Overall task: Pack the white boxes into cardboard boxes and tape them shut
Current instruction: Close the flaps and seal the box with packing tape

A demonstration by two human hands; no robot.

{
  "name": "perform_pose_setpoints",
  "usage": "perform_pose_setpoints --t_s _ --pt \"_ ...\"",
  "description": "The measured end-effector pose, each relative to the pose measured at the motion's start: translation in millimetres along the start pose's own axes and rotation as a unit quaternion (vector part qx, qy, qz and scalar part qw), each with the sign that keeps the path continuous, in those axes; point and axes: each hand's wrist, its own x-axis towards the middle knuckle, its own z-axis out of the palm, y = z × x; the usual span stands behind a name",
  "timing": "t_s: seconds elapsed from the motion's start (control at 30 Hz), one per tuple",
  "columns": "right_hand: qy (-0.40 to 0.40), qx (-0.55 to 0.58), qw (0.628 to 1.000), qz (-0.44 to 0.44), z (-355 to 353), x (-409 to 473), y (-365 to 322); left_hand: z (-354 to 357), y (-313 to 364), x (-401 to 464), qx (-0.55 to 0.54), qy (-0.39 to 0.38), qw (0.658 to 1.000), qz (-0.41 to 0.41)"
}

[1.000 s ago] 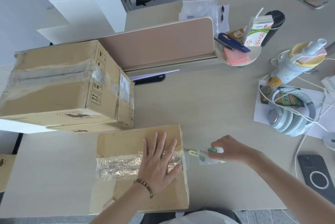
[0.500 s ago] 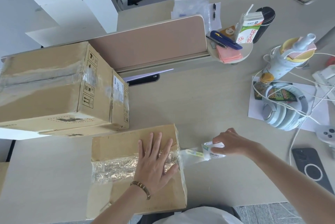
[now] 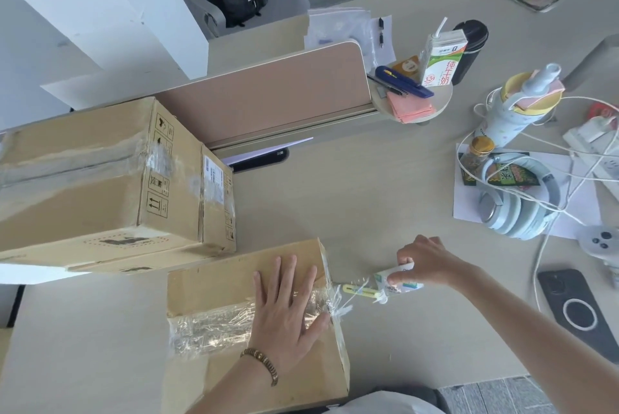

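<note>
A closed cardboard box (image 3: 217,283) lies at the table's near edge, with a crinkled strip of clear tape (image 3: 211,325) across its top. My left hand (image 3: 284,310) presses flat on the box top, over the tape's right end. My right hand (image 3: 427,263) grips a small tape dispenser (image 3: 385,284) just right of the box; its yellow-green tip points at the box corner, where the tape bunches. Two larger taped cardboard boxes (image 3: 83,179) stand at the left. No white boxes are in view.
A desk divider (image 3: 268,95) stands behind. To the right lie headphones (image 3: 516,209), cables, a bottle (image 3: 516,109), a milk carton (image 3: 442,58) and a phone (image 3: 576,310). Bare table (image 3: 351,199) lies between the boxes and this clutter.
My right hand has shifted the tape dispenser slightly up and its grip has turned. The left hand stays pressed on the box. The view has shifted a little.
</note>
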Motion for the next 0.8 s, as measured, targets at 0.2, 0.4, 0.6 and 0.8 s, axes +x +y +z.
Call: perform_pose_setpoints --t_s 0.2,0.4,0.6,0.8 --pt "0.052 0.056 0.996 0.049 -7 -29 -28 -13 2 6 -0.028 -0.006 0.999 0.022" --pt "0.053 0.240 0.955 0.168 3 -49 -43 -55 20 52 -0.112 -0.049 0.979 0.165" --pt "0.099 0.376 0.898 0.207 18 -51 -47 -90 46 138 -0.155 -0.170 0.963 0.140" --pt "0.147 0.533 0.806 0.212 40 -55 -41 -67 78 176 -0.205 -0.334 0.910 0.137"
